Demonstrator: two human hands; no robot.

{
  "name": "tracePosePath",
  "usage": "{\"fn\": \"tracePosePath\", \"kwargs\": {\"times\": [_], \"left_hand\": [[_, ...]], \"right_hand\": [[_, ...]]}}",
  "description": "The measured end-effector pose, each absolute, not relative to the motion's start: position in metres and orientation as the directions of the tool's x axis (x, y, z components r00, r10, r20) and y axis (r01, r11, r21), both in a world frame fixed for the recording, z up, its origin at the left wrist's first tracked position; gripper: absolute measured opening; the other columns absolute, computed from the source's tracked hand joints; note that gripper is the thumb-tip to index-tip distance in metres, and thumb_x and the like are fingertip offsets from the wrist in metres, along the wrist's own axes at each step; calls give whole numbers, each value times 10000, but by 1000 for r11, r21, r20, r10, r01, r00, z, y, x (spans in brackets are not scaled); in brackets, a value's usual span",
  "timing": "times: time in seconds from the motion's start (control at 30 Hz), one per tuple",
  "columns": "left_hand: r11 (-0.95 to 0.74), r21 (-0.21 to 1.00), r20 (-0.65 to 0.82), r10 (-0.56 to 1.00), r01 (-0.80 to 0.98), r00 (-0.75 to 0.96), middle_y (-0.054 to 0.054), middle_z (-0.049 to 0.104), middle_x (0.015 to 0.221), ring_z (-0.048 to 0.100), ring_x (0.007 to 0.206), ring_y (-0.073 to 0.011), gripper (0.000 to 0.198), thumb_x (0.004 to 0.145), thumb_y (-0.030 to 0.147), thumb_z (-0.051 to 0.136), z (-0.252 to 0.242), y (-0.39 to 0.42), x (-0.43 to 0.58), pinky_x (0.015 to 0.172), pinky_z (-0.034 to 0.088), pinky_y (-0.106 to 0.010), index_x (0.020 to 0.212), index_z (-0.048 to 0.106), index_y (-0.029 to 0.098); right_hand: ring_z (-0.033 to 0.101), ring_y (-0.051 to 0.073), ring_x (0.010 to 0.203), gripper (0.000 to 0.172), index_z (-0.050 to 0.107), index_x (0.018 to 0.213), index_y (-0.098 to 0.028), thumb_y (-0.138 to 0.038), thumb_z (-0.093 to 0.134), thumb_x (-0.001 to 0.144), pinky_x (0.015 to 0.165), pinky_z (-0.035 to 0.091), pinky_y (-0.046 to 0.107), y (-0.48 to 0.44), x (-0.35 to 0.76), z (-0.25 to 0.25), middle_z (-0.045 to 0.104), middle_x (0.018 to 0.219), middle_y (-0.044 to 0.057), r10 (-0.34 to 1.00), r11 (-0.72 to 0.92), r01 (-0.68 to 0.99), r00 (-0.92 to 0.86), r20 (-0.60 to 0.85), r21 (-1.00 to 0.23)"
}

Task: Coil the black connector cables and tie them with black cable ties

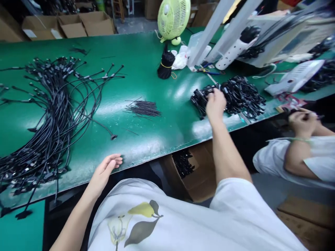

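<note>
My right hand (215,103) reaches out to a heap of coiled black cables (235,96) on the green table (146,69) and its fingers curl into the heap's left part. What they grip is hidden among the cables. My left hand (106,169) rests at the table's near edge, fingers stretched out and holding nothing. A big fan of long black cables with connectors (49,111) lies to the left. A small bunch of thin black ties (143,108) lies mid-table.
A bound black tie bundle (165,65) and a green fan (173,17) stand at the back. White devices (294,78) sit at the right. A cardboard box (193,174) with cables is under the table. Another person's arm (300,139) is at the right.
</note>
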State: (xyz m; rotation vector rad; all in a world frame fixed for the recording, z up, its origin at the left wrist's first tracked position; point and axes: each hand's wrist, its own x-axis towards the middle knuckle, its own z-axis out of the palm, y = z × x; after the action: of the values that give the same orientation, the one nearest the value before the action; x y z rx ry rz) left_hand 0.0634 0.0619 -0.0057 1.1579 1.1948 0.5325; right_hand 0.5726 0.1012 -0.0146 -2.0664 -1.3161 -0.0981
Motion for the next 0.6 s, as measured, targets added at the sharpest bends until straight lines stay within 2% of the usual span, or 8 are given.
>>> {"fn": "tracePosePath", "kwargs": {"times": [0.1, 0.2, 0.3, 0.33, 0.4, 0.47, 0.53, 0.6], "left_hand": [[351, 904, -419, 838, 242, 350, -99, 714, 1027, 658, 974, -230, 387, 842, 484, 598, -7, 53, 57, 911, 496, -364, 1062, 668, 173], [156, 906, -272, 927, 394, 259, -86, 710, 1053, 653, 996, -229, 298, 890, 405, 535, -5, 55, 36, 941, 479, -373, 1069, 667, 206], [-73, 726, 5, 995, 684, 100, -94, 676, 1114, 624, 1029, -234, 295, 922, 341, 478, 0, 68, -1, 971, 453, -389, 1136, 635, 213], [-109, 639, 87, 994, 762, 69, -101, 663, 1131, 613, 1044, -239, 307, 928, 325, 463, 3, 74, -14, 979, 446, -395, 1164, 619, 207], [-140, 484, 206, 978, 864, 43, -124, 632, 1182, 582, 1101, -255, 338, 938, 301, 439, 7, 88, -33, 1001, 427, -411, 1221, 585, 189], [-140, 379, 269, 962, 915, 35, -157, 589, 1259, 535, 1177, -284, 382, 937, 292, 444, 11, 105, -41, 1023, 404, -437, 1283, 546, 164], [-122, 341, 292, 956, 932, 19, -185, 551, 1314, 496, 1224, -316, 419, 928, 296, 468, 14, 118, -38, 1038, 381, -475, 1313, 525, 140], [-132, 414, 266, 964, 901, 19, -179, 567, 1297, 514, 1203, -309, 414, 924, 302, 476, 14, 123, -28, 1041, 379, -477, 1300, 537, 139]], "right_hand": [[533, 318, 1078, 504, 663, 1010, -116, -479, 316, 957, 878, 362, 519, 107, 610, -25, 599, 1038, 239, 714, -263, 833, 507, 483, -486], [532, 387, 1054, 381, 683, 1134, -223, -452, 456, 931, 831, 358, 555, 104, 615, -46, 624, 1017, 211, 676, -159, 878, 430, 598, -452], [515, 407, 1115, 383, 642, 1239, -309, -452, 506, 911, 884, 318, 552, 106, 590, -55, 634, 1144, 190, 522, -15, 904, 371, 768, -427], [524, 394, 1116, 379, 634, 1249, -324, -444, 480, 924, 894, 323, 550, 108, 571, -54, 642, 1144, 175, 531, 15, 904, 354, 770, -426], [575, 349, 1058, 356, 669, 1179, -332, -405, 397, 961, 889, 369, 539, 111, 512, -45, 677, 1037, 145, 699, 83, 886, 275, 661, -456], [612, 294, 995, 330, 695, 1080, -293, -359, 393, 964, 883, 438, 482, 118, 435, -36, 687, 991, 122, 912, 216, 817, 27, 409, -534], [645, 238, 939, 276, 690, 1036, -243, -299, 435, 946, 866, 484, 410, 134, 353, -29, 700, 1007, 88, 951, 298, 742, -177, 253, -601], [631, 236, 1004, 252, 657, 1104, -200, -287, 512, 917, 878, 479, 382, 155, 281, -27, 685, 1083, 90, 951, 306, 732, -271, 152, -609]]}}
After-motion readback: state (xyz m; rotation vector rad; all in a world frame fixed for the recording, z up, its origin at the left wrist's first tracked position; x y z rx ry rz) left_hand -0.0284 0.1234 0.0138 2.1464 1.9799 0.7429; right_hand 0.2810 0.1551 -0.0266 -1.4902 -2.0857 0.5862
